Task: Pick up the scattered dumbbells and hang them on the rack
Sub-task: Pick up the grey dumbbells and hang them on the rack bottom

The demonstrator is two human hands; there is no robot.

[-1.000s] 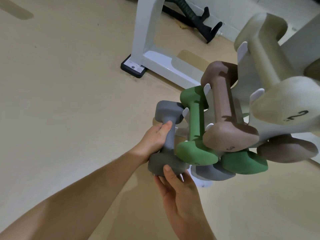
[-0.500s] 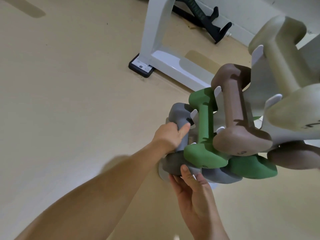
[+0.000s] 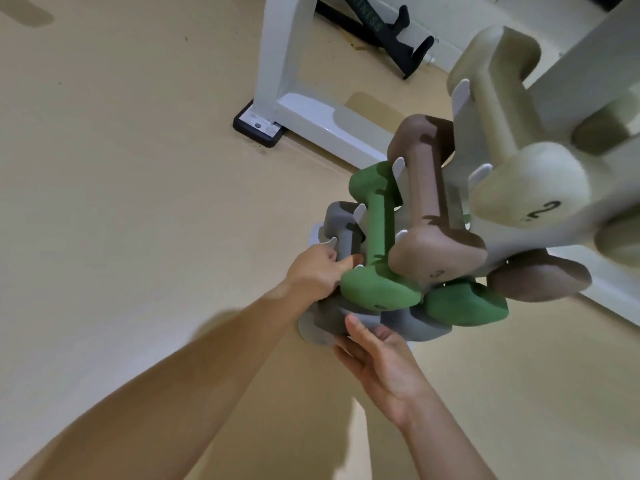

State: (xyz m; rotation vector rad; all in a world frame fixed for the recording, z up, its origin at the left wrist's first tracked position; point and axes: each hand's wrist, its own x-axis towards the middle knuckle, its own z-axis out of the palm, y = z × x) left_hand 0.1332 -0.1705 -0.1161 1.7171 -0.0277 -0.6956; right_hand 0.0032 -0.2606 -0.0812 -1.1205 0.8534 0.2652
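Observation:
A white dumbbell rack [image 3: 460,168] stands at the centre right and carries a cream dumbbell [image 3: 512,140], a brown one [image 3: 429,209] and a green one [image 3: 377,237]. A grey dumbbell [image 3: 341,223] lies across the lowest left pegs. My left hand [image 3: 317,273] is wrapped around its handle. My right hand [image 3: 377,355] is spread flat under its near head [image 3: 325,323], touching it. More grey, green and brown dumbbell heads poke out on the rack's right side.
A white machine frame [image 3: 287,77] with a black foot pad [image 3: 258,128] stands on the beige floor behind the rack. Black equipment [image 3: 391,29] lies along the far wall. Bare floor stretches to the left.
The grey dumbbell has moved right and down from free air onto the rack's lowest left pegs, still in my left hand. My right hand followed beneath its near head.

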